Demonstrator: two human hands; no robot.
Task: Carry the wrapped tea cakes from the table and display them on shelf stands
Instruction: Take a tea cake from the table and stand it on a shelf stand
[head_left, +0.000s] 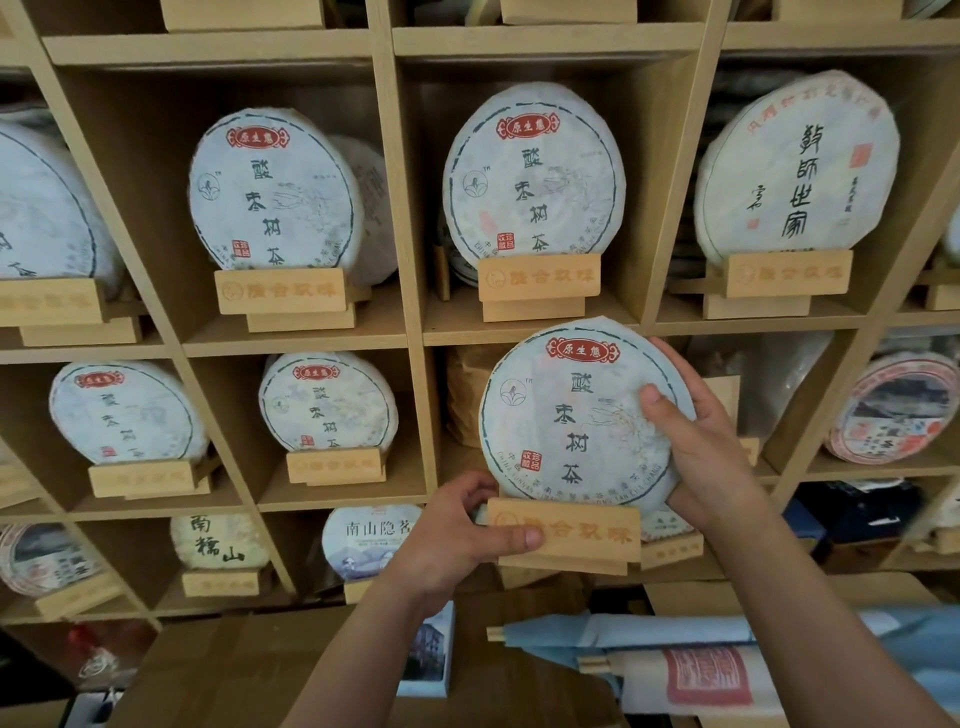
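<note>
A round tea cake (566, 410) in pale paper with a red label and black characters sits upright in a small wooden stand (582, 535). Both are held in the air in front of a middle-row shelf compartment (467, 395). My left hand (457, 540) grips the stand's left end, thumb across its front. My right hand (691, 441) holds the cake's right edge, thumb on its face and fingers behind it.
The wooden shelf grid (410, 218) holds many wrapped cakes on stands, such as the one directly above (532, 176) and one to the left (324, 402). A brown paper package (465, 400) lies deep in the compartment behind the held cake. Cardboard boxes (249, 670) and rolled paper (691, 670) lie below.
</note>
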